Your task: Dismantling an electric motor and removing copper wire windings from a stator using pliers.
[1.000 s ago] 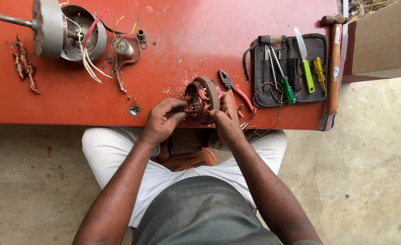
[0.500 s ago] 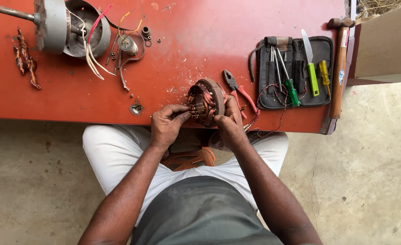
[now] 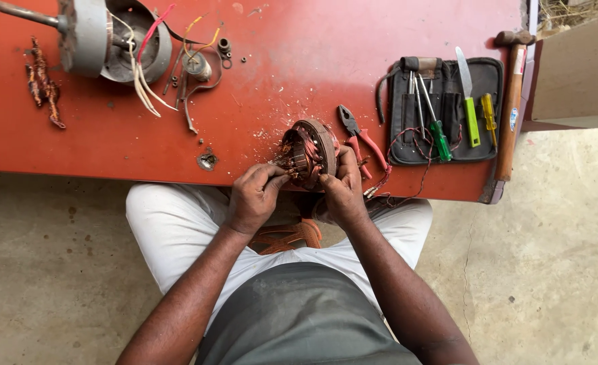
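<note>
A round motor stator (image 3: 309,150) with copper windings stands tilted on its edge at the near edge of the red table (image 3: 278,81). My right hand (image 3: 343,186) grips its right side and steadies it. My left hand (image 3: 255,196) pinches at the copper wire on the stator's lower left face with thumb and fingertips. Copper scraps lie scattered on the table around the stator.
Red-handled pliers (image 3: 361,143) lie just right of the stator. A black tool pouch (image 3: 447,111) holds screwdrivers, and a hammer (image 3: 510,101) lies at the table's right edge. A grey motor housing (image 3: 109,37) with coloured wires sits far left, beside a copper wire bundle (image 3: 42,84).
The view has shifted slightly. My left hand has closed in on the stator's face and my fingers have shifted on the windings; the stator stays in the same spot.
</note>
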